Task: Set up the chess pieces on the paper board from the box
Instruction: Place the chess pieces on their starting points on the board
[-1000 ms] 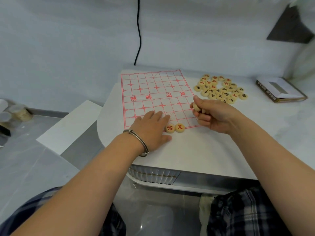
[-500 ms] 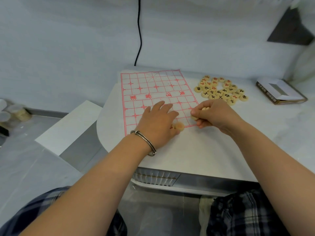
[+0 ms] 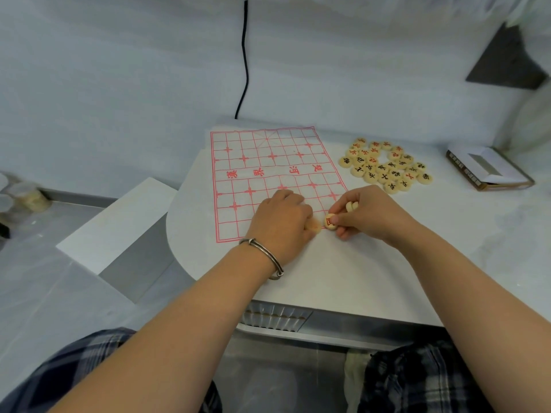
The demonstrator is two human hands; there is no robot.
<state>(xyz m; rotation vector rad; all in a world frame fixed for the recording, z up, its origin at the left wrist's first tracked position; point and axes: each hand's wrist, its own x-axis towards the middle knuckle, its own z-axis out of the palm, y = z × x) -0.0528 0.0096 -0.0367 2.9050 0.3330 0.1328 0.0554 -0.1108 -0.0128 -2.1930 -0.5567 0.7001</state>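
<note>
A paper board (image 3: 268, 162) with a red grid lies on the white table (image 3: 357, 263). My right hand (image 3: 369, 213) pinches a round wooden piece with a red character (image 3: 329, 221) at the board's near right corner; more pale pieces (image 3: 351, 206) show inside its curled fingers. My left hand (image 3: 280, 222), with a metal bracelet at the wrist, rests on the board's near edge and covers the pieces there; a blurred piece (image 3: 315, 226) peeks out by its thumb. A heap of several loose pieces (image 3: 386, 165) lies right of the board.
An open box (image 3: 489, 171) sits at the table's right side. A black cable (image 3: 245, 61) hangs down the wall behind the board. A white slab (image 3: 119, 231) lies lower at the left, and small jars (image 3: 29, 198) stand on the floor far left.
My right hand has come down from above the board to its near right corner and holds a piece there. My left hand slid right and forward over the two placed pieces.
</note>
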